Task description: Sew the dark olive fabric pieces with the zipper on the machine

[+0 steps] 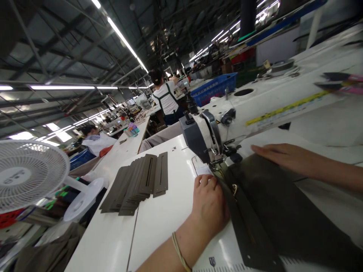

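Dark zippered strip (245, 219), slanting lengthwise, near end rightward

A broad dark-olive panel (283, 211) slants across the white tabletop (164, 211). Along it lies a narrow olive strip (245, 232) with a gold metal zipper pull (234, 189).

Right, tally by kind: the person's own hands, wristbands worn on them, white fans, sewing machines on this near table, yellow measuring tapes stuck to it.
Hands (left hand, right hand): 2
Wristband: 1
White fan: 1
Sewing machine: 1
Yellow tape: 1
Total: 6
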`<move>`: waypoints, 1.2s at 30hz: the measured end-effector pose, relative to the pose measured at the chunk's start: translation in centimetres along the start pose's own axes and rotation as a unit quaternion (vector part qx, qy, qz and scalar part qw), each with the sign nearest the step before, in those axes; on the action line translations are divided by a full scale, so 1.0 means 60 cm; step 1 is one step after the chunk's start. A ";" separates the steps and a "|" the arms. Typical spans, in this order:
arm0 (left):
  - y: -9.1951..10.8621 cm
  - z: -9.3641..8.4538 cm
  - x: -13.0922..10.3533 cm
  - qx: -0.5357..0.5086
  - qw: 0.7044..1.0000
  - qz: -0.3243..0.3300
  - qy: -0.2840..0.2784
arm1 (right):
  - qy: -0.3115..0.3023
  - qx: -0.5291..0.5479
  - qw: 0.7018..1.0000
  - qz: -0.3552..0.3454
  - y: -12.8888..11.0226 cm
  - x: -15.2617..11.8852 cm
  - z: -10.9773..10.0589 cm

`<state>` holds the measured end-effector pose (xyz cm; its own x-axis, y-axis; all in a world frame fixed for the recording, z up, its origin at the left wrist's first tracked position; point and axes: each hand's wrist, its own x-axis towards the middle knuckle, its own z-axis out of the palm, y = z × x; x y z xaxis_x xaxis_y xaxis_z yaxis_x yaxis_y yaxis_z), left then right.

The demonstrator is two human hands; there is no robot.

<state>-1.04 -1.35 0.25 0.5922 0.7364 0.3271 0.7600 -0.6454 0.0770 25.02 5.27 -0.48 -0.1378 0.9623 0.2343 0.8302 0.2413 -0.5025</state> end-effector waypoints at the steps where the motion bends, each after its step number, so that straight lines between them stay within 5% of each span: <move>1: -0.001 0.002 0.000 -0.001 1.000 0.004 0.004 | -0.007 -0.004 1.000 -0.009 -0.001 0.002 0.003; 6: -0.001 0.007 0.004 -0.004 0.999 0.009 0.032 | -0.008 -0.062 0.997 -0.054 0.009 0.008 0.009; 9: 0.002 0.010 0.001 -0.023 0.998 -0.011 0.052 | 0.047 -0.127 0.988 -0.077 -0.009 0.000 0.009; 13: 0.002 0.016 -0.009 -0.063 0.992 -0.063 0.092 | 0.163 -0.168 0.931 -0.279 -0.073 -0.027 0.033; 16: -0.004 0.022 -0.015 -0.091 0.986 -0.076 0.114 | 0.155 -0.079 0.916 -0.361 -0.102 -0.045 0.070; 20: -0.014 0.029 -0.017 -0.092 0.990 -0.039 0.098 | 0.125 -0.038 0.925 -0.356 -0.095 -0.053 0.097; 28: -0.028 0.018 0.000 -0.059 0.994 0.070 0.061 | 0.089 -0.054 0.938 -0.332 -0.097 -0.055 0.083; 36: -0.025 0.012 0.002 -0.051 0.995 0.073 0.054 | 0.087 -0.075 0.932 -0.345 -0.098 -0.054 0.081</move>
<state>-1.89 -0.15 -0.48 0.6577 0.6107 0.4409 0.6339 -0.7650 0.1139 17.95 1.32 -2.33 -0.5881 0.5472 0.5956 0.6448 0.7617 -0.0631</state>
